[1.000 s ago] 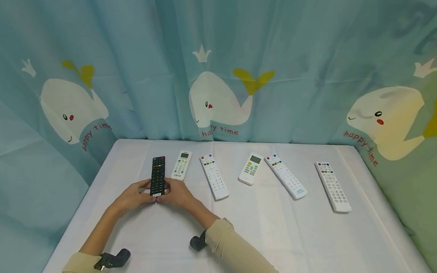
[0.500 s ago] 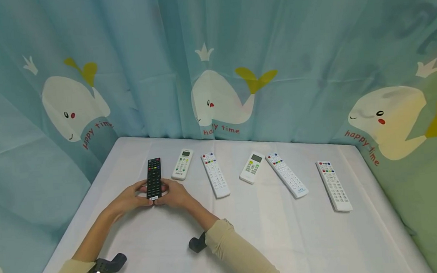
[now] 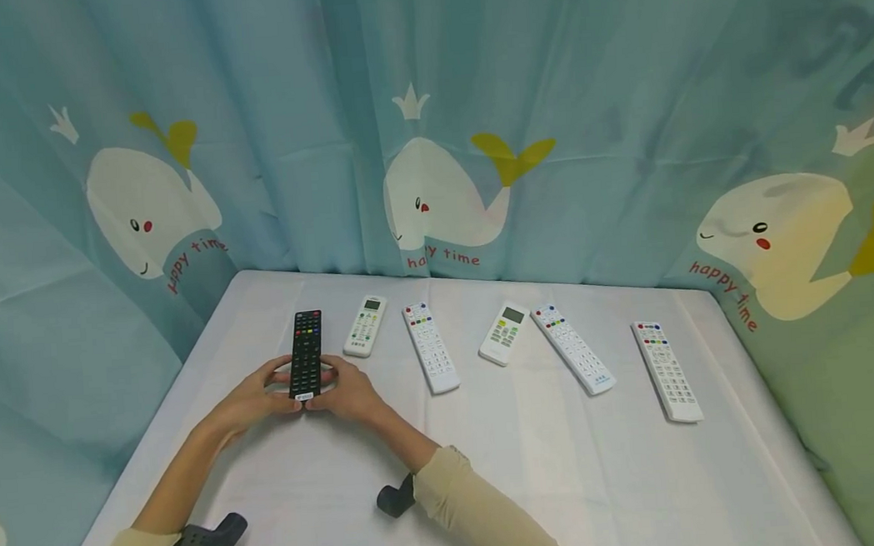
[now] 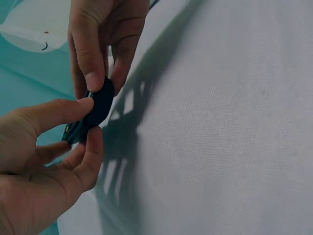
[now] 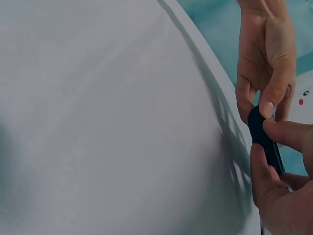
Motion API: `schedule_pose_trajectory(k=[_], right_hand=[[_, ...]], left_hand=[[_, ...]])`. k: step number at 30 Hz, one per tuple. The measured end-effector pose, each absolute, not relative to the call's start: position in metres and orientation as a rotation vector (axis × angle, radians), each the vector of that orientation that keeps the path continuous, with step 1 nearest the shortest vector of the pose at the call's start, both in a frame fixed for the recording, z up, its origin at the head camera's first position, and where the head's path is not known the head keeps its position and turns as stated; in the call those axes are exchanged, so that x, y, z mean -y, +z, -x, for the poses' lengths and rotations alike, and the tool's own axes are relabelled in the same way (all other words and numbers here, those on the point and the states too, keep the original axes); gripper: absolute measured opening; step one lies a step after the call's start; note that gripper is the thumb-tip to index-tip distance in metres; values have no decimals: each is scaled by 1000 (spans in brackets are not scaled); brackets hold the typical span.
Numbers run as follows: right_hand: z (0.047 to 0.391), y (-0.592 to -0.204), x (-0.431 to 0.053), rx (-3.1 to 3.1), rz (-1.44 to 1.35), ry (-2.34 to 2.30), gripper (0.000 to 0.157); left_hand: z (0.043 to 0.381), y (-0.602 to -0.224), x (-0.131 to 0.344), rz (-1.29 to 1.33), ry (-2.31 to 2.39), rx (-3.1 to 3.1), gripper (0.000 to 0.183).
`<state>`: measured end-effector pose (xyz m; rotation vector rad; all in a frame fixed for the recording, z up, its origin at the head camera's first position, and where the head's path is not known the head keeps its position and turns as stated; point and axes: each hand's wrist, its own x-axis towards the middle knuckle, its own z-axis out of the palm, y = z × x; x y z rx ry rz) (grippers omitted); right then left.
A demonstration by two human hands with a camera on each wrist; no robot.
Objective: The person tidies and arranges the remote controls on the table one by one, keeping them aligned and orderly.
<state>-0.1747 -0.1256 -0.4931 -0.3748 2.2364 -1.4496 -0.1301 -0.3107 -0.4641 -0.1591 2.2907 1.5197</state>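
A black remote control (image 3: 306, 352) with rows of buttons and a white label at its near end is held between both hands in the head view. My left hand (image 3: 253, 397) grips its left side, and my right hand (image 3: 348, 389) grips its right side. Both thumbs meet at the near end. In the left wrist view the remote's dark rounded end (image 4: 101, 104) is pinched between thumbs and fingers, held off the table with a shadow beneath. From the right wrist view the same remote (image 5: 258, 126) appears edge-on, its button face mostly hidden.
A short white remote (image 3: 365, 327) lies just right of the hands. Farther right on the white table (image 3: 540, 484) are a long white remote (image 3: 431, 348), another short one (image 3: 504, 334), and two long ones, the last (image 3: 667, 372) near the right side. A whale-print curtain (image 3: 309, 147) stands behind.
Both hands have moved slightly left and a little nearer with the black remote, away from the short white one. The grip stays the same, and the other remotes lie where they were.
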Motion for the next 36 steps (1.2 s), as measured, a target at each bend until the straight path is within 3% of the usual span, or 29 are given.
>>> schedule_pose_trajectory(k=[36], right_hand=[[103, -496, 164, -2173, 259, -1701, 80]], left_hand=[[84, -452, 358, -57, 1363, -2323, 85]])
